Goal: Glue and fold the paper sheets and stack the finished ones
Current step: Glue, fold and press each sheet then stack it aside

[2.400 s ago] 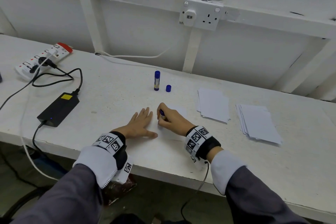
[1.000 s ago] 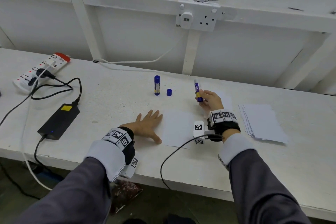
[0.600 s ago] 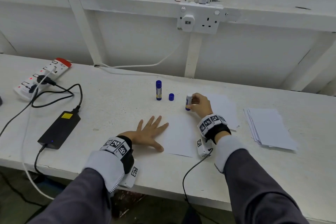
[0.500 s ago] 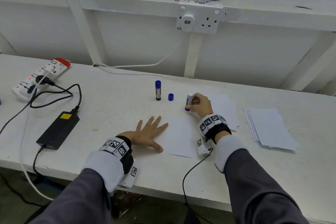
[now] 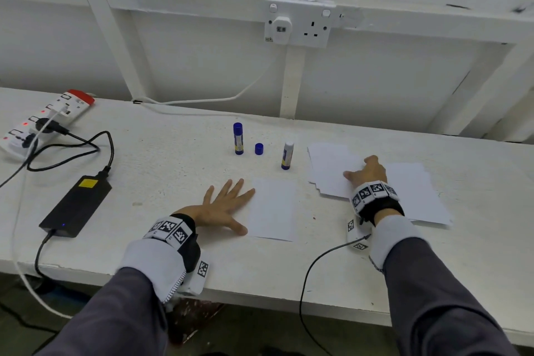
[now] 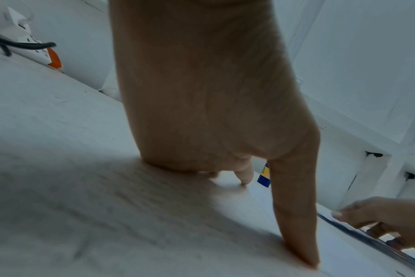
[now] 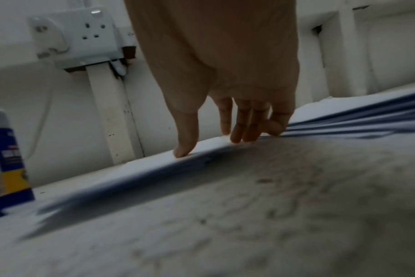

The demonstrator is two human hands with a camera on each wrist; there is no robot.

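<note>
A single white sheet (image 5: 273, 208) lies flat near the table's front edge. My left hand (image 5: 231, 199) rests flat beside it with fingers spread, fingertips and thumb at its left edge. My right hand (image 5: 364, 170) lies with straight fingers on the nearer paper stack (image 5: 326, 165); in the right wrist view its fingertips (image 7: 239, 135) touch the stack's top sheet (image 7: 154, 165). It holds nothing. The uncapped glue stick (image 5: 287, 154) stands upright between the sheet and the stack, with its blue cap (image 5: 259, 149) to its left. A second, wider paper stack (image 5: 422, 193) lies further right.
A capped blue glue stick (image 5: 238, 138) stands behind the sheet. At the left are a black power adapter (image 5: 76, 205) with its cables and a power strip (image 5: 46, 121). A wall socket (image 5: 297, 26) sits on the white wall behind.
My right hand stood the uncapped glue stick on the table, let go of it and moved right onto the nearer paper stack. My left hand stayed flat beside the sheet.
</note>
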